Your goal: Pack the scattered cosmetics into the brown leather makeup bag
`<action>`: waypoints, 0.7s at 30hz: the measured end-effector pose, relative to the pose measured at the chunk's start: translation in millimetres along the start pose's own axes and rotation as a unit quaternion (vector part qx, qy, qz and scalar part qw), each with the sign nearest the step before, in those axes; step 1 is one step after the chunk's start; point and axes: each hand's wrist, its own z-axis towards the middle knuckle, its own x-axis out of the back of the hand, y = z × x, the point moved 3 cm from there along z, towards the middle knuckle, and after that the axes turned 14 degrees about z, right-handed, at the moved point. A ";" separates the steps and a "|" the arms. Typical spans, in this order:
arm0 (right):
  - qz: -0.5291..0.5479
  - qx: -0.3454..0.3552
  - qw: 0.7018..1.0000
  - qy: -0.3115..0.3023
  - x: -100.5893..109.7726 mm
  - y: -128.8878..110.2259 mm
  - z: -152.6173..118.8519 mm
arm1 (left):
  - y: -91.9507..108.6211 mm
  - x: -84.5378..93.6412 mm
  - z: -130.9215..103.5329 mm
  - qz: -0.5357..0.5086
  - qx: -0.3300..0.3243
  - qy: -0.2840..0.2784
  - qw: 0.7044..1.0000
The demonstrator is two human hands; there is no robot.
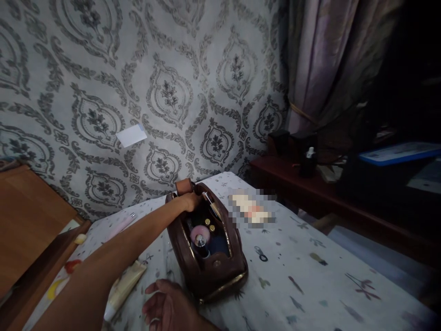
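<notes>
A brown leather bag point(213, 269) with gold zips lies unzipped on the patterned sheet. My left hand point(192, 201) reaches inside near its far end, with the fingers hidden. Right beside those fingers, slim brush-like sticks point(212, 204) lean against the inner wall. Deeper in the bag sit a round pink item point(196, 232), a small dark bottle with a shiny cap point(200, 246) and two gold caps point(210, 225). My right hand point(168, 305) rests palm up in front of the bag, fingers loosely curled and apart, holding nothing.
A cream tube point(126, 287) lies under my left forearm, and a pinkish clear-ended item point(120, 226) lies beyond it. Right of the bag is a pixelated item point(251, 207). A wooden board point(34, 225) stands left; a dark red table point(275, 172) stands right.
</notes>
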 end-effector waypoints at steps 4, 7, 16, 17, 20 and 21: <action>0.002 0.001 1.000 -0.011 -3.4 -0.7 -3.6 | -2.0 1.8 -7.3 -0.003 0.003 -0.019 1.000; 0.001 -0.005 1.000 -0.002 -5.5 -0.2 -5.1 | -2.8 1.8 -14.4 -0.015 0.008 -0.017 1.000; -0.002 0.001 1.000 0.001 -4.2 0.6 -3.0 | -2.1 -4.0 -21.7 -0.042 0.024 -0.019 0.999; -0.004 -0.003 1.000 0.005 -4.4 0.7 -2.6 | -2.0 -4.6 -22.7 -0.043 0.025 -0.019 0.999; -0.010 -0.006 0.999 0.031 -5.6 0.5 -2.2 | -1.9 -5.8 -24.7 -0.042 0.024 -0.012 0.999; -0.012 -0.007 0.999 0.040 -6.2 0.5 -2.3 | -1.7 -5.6 -24.7 -0.041 0.020 -0.004 0.999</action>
